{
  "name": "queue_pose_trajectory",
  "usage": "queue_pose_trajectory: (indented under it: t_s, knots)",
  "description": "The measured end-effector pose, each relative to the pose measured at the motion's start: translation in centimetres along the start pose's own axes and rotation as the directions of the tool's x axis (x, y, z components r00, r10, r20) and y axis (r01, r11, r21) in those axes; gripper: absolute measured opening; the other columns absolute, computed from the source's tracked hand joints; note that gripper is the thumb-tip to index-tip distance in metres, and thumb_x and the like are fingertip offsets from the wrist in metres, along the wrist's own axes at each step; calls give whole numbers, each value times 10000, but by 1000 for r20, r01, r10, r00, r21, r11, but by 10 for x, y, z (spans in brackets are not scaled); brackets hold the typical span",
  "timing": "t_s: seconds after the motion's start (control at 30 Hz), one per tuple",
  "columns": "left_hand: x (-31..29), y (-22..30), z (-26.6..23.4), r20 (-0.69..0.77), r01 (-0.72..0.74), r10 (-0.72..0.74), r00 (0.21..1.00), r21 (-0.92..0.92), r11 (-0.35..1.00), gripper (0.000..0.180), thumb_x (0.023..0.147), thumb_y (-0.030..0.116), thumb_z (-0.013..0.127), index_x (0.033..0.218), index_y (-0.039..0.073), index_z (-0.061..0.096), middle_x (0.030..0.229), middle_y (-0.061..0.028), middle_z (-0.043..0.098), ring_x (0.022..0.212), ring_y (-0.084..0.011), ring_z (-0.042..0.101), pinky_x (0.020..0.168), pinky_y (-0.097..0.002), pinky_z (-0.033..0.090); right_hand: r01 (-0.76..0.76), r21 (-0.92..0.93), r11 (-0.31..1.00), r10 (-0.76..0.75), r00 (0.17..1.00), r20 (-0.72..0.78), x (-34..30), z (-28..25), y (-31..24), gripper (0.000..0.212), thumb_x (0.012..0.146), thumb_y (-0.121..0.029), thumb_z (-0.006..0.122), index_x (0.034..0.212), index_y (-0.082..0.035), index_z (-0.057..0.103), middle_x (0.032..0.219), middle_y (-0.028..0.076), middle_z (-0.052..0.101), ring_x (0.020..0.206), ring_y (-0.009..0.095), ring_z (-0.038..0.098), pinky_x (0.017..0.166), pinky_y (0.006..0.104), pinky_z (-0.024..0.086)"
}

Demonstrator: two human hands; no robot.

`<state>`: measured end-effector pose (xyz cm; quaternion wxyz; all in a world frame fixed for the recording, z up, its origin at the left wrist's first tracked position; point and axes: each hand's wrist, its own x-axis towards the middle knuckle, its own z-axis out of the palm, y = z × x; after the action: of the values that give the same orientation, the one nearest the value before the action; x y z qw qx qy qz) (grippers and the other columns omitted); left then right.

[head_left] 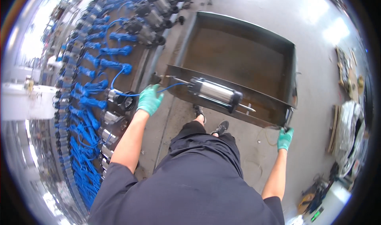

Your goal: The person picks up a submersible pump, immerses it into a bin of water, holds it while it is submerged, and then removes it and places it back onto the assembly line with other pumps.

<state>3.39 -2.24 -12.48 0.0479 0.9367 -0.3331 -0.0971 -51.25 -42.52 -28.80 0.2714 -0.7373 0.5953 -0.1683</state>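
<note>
Left hand (149, 101) at blue cable (171, 87), can't tell if pinching it; motor (215, 92) ahead, between the hands, across near end of box (234, 46), long axis roughly left-right, left hand nearer; right hand (285, 139) curled on box's near-right corner

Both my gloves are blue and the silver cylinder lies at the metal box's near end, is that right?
Not quite: the head view shows your left hand and right hand in green gloves. The silver cylinder does lie at the metal box's near end.
</note>
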Motion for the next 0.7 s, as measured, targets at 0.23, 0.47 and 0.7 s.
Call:
queue_pose_trajectory:
  t_s: [0.23,0.47,0.7]
  knots:
    - [34,-27,-16,431,-104,-128,893,475,874,668,932,409,669,1502,134,455,1411,-155,603,1375,-314,514,1199,-592,270,243,116,963,-242,970,-26,-26,-5,-216,270,956,-133,658,1193,-9,618,1112,146,624,1020,281,608,928,392,496]
    - [50,-68,-43,541,-318,133,830,264,911,585,929,357,691,1424,89,533,1348,-214,610,1199,-375,624,1017,-474,492,560,-80,825,-481,769,422,-56,40,-369,320,918,-215,654,1200,-66,635,1258,176,621,944,385,697,822,461,564]
    - [56,-101,6,830,-193,90,551,22,981,560,951,333,655,1435,85,521,1299,-219,653,1188,-416,618,1015,-476,492,571,-52,819,-444,689,574,-24,42,-381,118,875,-148,631,968,-100,684,992,164,689,889,397,685,796,470,548]
